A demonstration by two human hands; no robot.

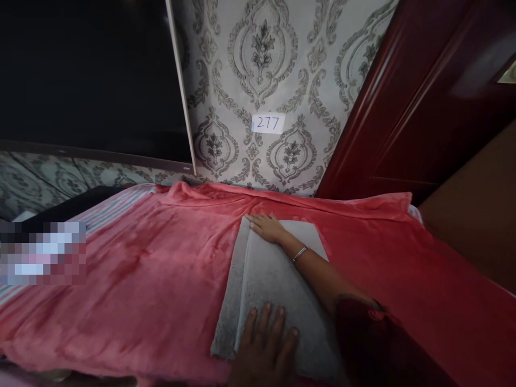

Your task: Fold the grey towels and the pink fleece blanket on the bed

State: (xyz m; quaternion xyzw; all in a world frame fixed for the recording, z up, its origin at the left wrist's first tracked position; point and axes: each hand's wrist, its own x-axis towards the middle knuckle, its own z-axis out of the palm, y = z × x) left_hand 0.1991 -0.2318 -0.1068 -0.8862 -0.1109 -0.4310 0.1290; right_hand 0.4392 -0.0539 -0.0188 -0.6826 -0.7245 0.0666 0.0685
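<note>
A grey cloth, perhaps a towel (278,274), lies folded lengthwise on a red plush blanket (161,279). One layer overlaps the other, leaving a strip along the left side. My right hand (266,227) rests flat on the cloth's far left corner, fingers stretched leftward, a silver bangle on the wrist. Close to me, my left hand (266,344) lies palm down over the near part of the cloth, its fingers spread. Neither hand grips anything. The cloth's near right part is partly hidden by my right sleeve.
Behind the blanket stands a patterned wall (262,70) with a paper label (268,123) reading 277. A large dark television screen (88,75) is at the left, and a dark red door (403,107) at the right. Striped fabric (116,207) shows under the blanket's left edge.
</note>
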